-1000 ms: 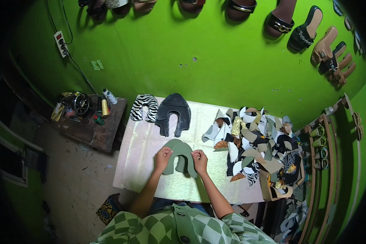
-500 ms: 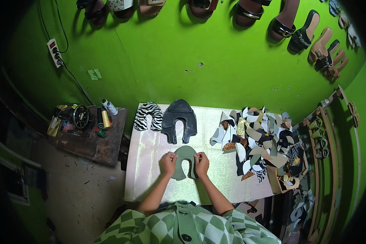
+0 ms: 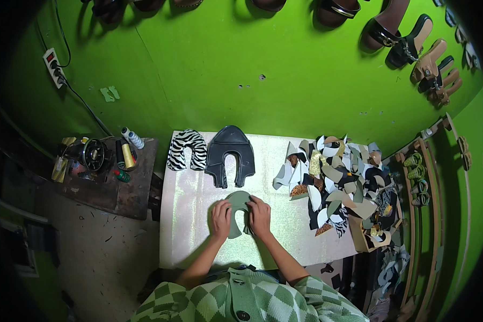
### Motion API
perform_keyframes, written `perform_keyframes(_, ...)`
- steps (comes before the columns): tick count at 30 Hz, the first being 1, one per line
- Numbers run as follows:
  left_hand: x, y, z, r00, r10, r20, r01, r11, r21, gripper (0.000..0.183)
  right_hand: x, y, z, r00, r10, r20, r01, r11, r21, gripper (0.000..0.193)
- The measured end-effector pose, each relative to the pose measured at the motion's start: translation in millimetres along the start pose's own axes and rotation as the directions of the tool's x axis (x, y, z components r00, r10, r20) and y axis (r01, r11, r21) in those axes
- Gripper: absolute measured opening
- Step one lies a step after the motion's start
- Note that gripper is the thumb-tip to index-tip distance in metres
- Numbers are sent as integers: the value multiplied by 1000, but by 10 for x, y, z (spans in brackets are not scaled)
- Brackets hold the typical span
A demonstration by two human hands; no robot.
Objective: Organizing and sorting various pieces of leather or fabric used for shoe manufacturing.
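Observation:
A sage-green, horseshoe-shaped shoe upper piece (image 3: 239,198) lies on the pale shimmering tabletop, its rounded end away from me. My left hand (image 3: 220,220) has its fingers closed along the left edge of it. On the right side, my right hand (image 3: 260,217) grips the other edge, covering most of that leg. Just beyond are stacked black horseshoe-shaped pieces (image 3: 229,138), with a zebra-print stack (image 3: 187,147) to their left.
Mixed material scraps (image 3: 330,180) are heaped on the table's right side, beside a cardboard box (image 3: 361,239). To the left stands a sewing machine table (image 3: 129,193) with thread cones (image 3: 132,138). Sandals (image 3: 405,48) hang on the green wall; a wooden rack (image 3: 432,214) stands right.
Both hands have shifted from pinching the piece's edges to laying more of their fingers over its sides. The right hand now covers the right leg. The whole view has shifted slightly.

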State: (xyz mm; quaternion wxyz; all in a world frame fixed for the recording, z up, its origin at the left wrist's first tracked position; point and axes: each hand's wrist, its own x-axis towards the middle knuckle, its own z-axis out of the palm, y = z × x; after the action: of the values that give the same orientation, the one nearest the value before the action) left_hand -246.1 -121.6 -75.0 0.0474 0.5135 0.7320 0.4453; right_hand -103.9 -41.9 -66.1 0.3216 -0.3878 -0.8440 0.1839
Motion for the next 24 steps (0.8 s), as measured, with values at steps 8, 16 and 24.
perform_keyframes(8,-120,-52,80,856,42,516,-233,921,312,67,-105,36,122,924,-76,375,153,972,-180,54)
perform_keyframes(16,-80,-32,165,857,31,515,-198,941,274,66,-67,147,170,899,-62,433,146,976,-163,57)
perform_keyframes(24,-30,4,121,892,94,441,-171,976,138,57,-24,273,90,896,-86,436,66,996,60,55)
